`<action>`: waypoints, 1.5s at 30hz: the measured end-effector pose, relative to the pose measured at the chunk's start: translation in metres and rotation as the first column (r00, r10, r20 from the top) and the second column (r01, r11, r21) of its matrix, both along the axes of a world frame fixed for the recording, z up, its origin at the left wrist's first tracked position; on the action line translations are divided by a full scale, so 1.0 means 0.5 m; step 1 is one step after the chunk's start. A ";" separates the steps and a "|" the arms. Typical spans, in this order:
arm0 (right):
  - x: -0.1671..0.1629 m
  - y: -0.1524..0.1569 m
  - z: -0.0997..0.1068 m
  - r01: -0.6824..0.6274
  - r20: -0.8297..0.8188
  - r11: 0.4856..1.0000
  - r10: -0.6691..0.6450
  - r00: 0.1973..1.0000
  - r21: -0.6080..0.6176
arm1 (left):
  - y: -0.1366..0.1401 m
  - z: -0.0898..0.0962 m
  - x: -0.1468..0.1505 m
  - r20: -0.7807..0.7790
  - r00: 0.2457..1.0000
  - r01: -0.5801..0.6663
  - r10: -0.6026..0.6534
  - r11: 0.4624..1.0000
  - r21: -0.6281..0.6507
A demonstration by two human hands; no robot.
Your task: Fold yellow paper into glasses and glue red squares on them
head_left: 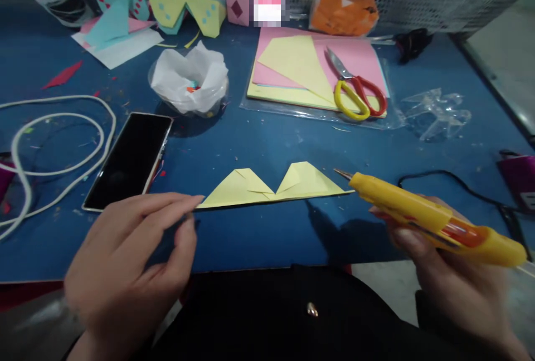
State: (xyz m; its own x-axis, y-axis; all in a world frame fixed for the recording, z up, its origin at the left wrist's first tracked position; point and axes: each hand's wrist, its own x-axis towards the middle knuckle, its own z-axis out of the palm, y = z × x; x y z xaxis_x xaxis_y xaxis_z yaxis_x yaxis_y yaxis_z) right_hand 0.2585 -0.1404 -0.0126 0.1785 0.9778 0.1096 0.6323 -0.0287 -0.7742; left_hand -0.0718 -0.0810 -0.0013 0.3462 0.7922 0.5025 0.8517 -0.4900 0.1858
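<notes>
A folded yellow paper [307, 177] with two peaks lies lengthwise near the table's front edge. At its left tip, the fingertips of my left hand [134, 244] hold the narrow corner, index finger and thumb close together. My right hand [443, 261] is wrapped around a yellow hot glue gun [409, 205]. The gun's metal nozzle points left, just above the paper's right end; I cannot tell whether it touches. Part of the right fingers is hidden behind the gun's body.
A phone [131, 155] and white cable [111, 110] lie left. Behind are a paper-lined bowl [188, 85], scissors [355, 91] on pink and yellow sheets [288, 63], and clear plastic [438, 113]. Folded butterfly shapes [184, 7] and an orange paper piece [346, 7] stand along the mesh.
</notes>
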 end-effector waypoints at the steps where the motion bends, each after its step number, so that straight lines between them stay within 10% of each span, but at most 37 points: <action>1: 0.007 -0.003 -0.004 0.018 -0.019 1.000 -0.018 1.000 -0.001 | 0.001 0.006 0.023 0.017 0.999 0.042 -0.042 0.999 0.010; 7: 0.029 -0.003 0.000 -0.088 0.031 0.995 0.090 0.995 -0.056 | 0.026 0.011 0.163 -0.038 0.952 0.300 -0.304 0.950 -0.083; 14: 0.043 0.003 0.013 -0.168 -0.015 0.981 0.167 0.986 -0.100 | 0.052 -0.005 0.238 -0.187 0.920 0.315 -0.346 0.933 -0.174; 45: 0.075 -0.011 0.020 -0.300 0.109 0.926 0.330 0.938 -0.230 | 0.044 -0.018 0.241 -0.322 0.863 0.432 -0.390 0.899 0.069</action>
State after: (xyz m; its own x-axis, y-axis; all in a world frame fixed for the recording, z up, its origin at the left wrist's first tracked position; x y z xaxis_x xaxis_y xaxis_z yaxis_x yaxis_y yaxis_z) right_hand 0.2959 -0.1457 -0.0026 -0.1448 0.9845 -0.0991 0.7381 0.0408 -0.6734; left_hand 0.0489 -0.0589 -0.0105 0.7731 0.4775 0.4175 0.5719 -0.8095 -0.1332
